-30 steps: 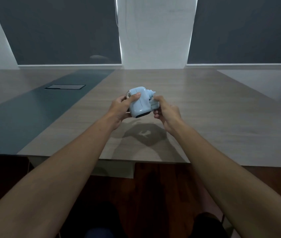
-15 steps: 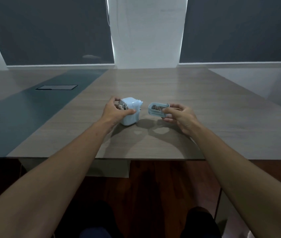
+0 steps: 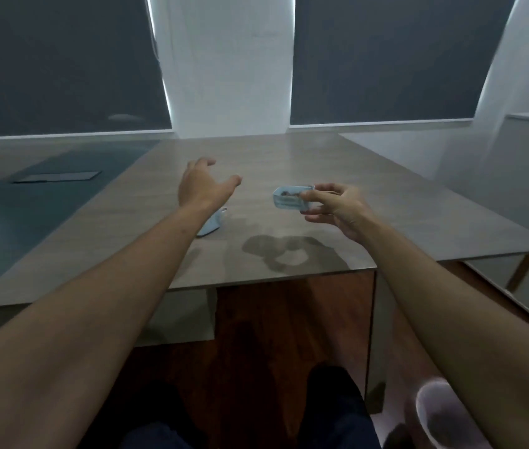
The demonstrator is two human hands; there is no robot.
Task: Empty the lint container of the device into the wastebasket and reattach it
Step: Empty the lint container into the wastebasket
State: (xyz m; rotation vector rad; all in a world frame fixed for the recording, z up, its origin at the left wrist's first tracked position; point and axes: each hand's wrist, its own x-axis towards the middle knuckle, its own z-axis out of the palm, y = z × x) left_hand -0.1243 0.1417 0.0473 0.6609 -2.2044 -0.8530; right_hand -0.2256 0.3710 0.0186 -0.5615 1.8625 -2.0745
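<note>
The pale blue device (image 3: 214, 223) rests on the wooden table (image 3: 289, 163), mostly hidden under my left wrist. My left hand (image 3: 201, 186) hovers above it with fingers spread and nothing in it. My right hand (image 3: 337, 205) pinches the small clear lint container (image 3: 289, 198), held level above the table to the right of the device. Brownish lint shows inside the container. A pale round rim at the bottom right, by my right forearm, may be the wastebasket (image 3: 441, 413); it is blurred and partly cut off.
The table's near edge (image 3: 256, 280) runs across the middle, with its right corner near the wall. A dark inlay with a cable hatch (image 3: 57, 176) lies at the left. My legs (image 3: 328, 409) and a reddish wooden floor show below.
My left hand has let go of the device, which now lies on the table, and has risen open. My right hand has carried the container slightly right. The view has turned to the right.
</note>
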